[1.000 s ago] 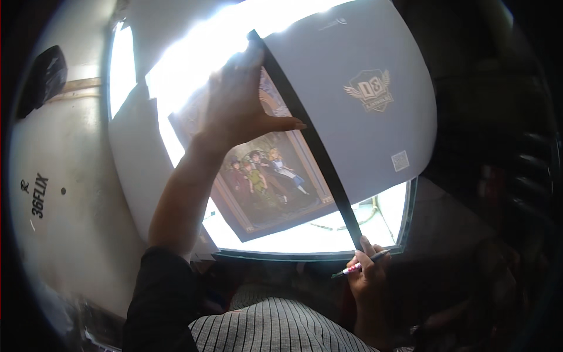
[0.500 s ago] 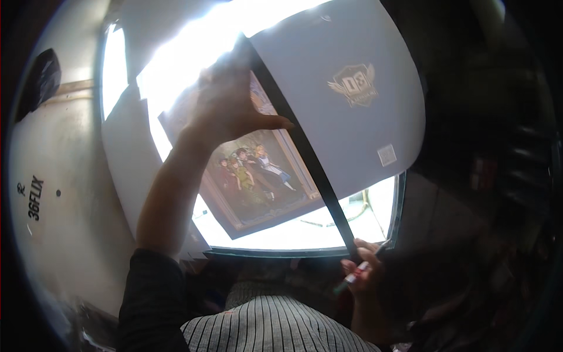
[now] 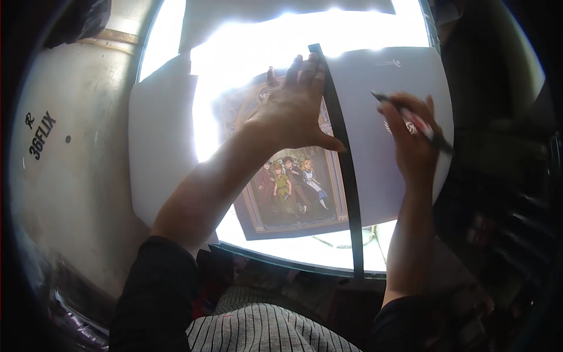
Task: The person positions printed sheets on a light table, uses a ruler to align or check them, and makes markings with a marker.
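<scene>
My left hand [image 3: 287,117] lies with fingers spread over a printed sheet [image 3: 258,202] showing illustrated figures in an ornate frame. Its fingertips and thumb press against a long, flat black strip [image 3: 342,141], like a ruler, which runs from far to near across the print. To the strip's right spreads a plain grey-violet panel [image 3: 375,182] with a pale winged crest, partly covered by my right hand [image 3: 417,146]. That hand is raised over the panel, fingers closed round a slim pen-like tool [image 3: 407,115], its dark tip pointing up and left. Whether the tip is nib or blade is unclear.
Beneath the sheets glows a brightly lit glass-topped table [image 3: 275,261], its edge near my body. A pale blank sheet [image 3: 161,146] lies at the left. Further left is a light board [image 3: 76,182] with dark markings; a dark bundle [image 3: 82,20] sits at the far left.
My right hand has moved from the strip's near end up and right over the grey panel, carrying the tool. The view has shifted, and the strip looks more upright. My left hand stays on it.
</scene>
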A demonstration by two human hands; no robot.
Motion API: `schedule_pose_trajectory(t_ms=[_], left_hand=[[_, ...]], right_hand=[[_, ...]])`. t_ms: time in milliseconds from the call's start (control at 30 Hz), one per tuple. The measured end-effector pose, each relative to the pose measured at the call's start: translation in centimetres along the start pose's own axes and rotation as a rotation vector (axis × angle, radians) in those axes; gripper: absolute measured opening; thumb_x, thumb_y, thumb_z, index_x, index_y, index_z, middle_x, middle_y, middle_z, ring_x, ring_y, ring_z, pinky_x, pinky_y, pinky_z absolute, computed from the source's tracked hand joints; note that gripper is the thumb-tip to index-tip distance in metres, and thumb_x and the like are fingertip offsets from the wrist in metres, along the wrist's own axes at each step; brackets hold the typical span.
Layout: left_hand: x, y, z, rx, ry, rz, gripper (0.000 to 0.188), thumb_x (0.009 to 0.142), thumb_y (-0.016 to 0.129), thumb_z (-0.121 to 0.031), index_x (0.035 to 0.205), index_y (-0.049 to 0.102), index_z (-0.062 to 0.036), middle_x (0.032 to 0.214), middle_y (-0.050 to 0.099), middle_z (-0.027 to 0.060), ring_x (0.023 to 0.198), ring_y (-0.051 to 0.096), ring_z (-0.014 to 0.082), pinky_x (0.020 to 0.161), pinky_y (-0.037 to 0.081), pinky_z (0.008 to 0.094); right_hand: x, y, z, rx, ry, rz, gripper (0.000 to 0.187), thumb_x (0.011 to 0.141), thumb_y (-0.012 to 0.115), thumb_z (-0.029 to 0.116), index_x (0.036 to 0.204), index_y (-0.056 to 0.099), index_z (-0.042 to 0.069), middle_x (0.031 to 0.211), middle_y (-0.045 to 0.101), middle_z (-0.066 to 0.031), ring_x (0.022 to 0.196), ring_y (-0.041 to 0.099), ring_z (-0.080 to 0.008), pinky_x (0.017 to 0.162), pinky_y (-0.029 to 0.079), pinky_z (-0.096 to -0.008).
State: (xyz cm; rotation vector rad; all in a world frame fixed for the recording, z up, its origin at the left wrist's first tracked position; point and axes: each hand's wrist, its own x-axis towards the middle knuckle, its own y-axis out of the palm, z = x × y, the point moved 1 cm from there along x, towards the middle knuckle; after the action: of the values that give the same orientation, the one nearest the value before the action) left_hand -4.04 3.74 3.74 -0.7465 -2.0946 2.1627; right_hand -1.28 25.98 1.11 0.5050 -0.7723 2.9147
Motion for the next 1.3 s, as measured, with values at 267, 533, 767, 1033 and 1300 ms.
schedule_pose_trajectory(t_ms=[267, 533, 767, 1033, 1300], left_hand=[[-0.1, -0.5, -0.1, -0.089, 0.026, -0.031, 0.144, 0.059, 0.077, -0.081, 0.156, 0.014, 0.0035, 0.163, 0.012, 0.0256, 0.153, 0.007, 0.0427, 0.120, 0.011, 0.0666], [-0.2, -0.5, 0.2, -0.093, 0.017, 0.002, 0.143, 0.061, 0.075, -0.081, 0.157, 0.010, 0.0016, 0.163, 0.012, 0.0252, 0.153, 0.006, 0.0425, 0.119, 0.013, 0.0680], [-0.3, -0.5, 0.0, -0.085, 0.023, 0.009, 0.143, 0.061, 0.076, -0.081, 0.157, 0.010, 0.0019, 0.164, 0.011, 0.0248, 0.153, 0.007, 0.0423, 0.119, 0.013, 0.0674], [0.1, 0.0, -0.2, -0.070, 0.008, -0.020, 0.145, 0.055, 0.079, -0.080, 0.156, 0.017, 0.0035, 0.164, 0.013, 0.0235, 0.153, 0.009, 0.0406, 0.119, 0.014, 0.0661], [0.3, 0.6, -0.5, -0.014, 0.010, -0.053, 0.147, 0.053, 0.077, -0.084, 0.156, 0.017, 0.0027, 0.164, 0.014, 0.0243, 0.153, 0.010, 0.0400, 0.119, 0.015, 0.0655]], right_hand=[[6.8, 7.4, -1.5, -0.196, -0.113, 0.065, 0.018, 0.091, 0.068, 0.031, 0.097, 0.073, 0.015, 0.101, 0.074, 0.0011, 0.106, 0.066, -0.0201, 0.118, 0.019, -0.0617], [7.0, 8.5, -1.2, -0.289, -0.117, 0.036, 0.020, 0.089, 0.069, 0.033, 0.095, 0.073, 0.014, 0.099, 0.073, 0.0019, 0.107, 0.065, -0.0202, 0.116, 0.021, -0.0612], [6.7, 8.3, -1.4, -0.265, -0.163, 0.042, 0.020, 0.090, 0.067, 0.032, 0.094, 0.073, 0.014, 0.101, 0.073, 0.0002, 0.107, 0.065, -0.0212, 0.115, 0.019, -0.0612], [0.5, 4.3, 0.7, -0.261, -0.069, 0.142, 0.014, 0.086, 0.072, 0.026, 0.093, 0.076, 0.014, 0.103, 0.074, -0.0007, 0.111, 0.065, -0.0216, 0.117, 0.013, -0.0594], [-15.0, -5.1, 5.5, -0.298, 0.101, 0.344, 0.015, 0.080, 0.077, 0.016, 0.092, 0.074, 0.009, 0.081, 0.074, -0.0027, 0.117, 0.063, -0.0229, 0.119, 0.009, -0.0584]])
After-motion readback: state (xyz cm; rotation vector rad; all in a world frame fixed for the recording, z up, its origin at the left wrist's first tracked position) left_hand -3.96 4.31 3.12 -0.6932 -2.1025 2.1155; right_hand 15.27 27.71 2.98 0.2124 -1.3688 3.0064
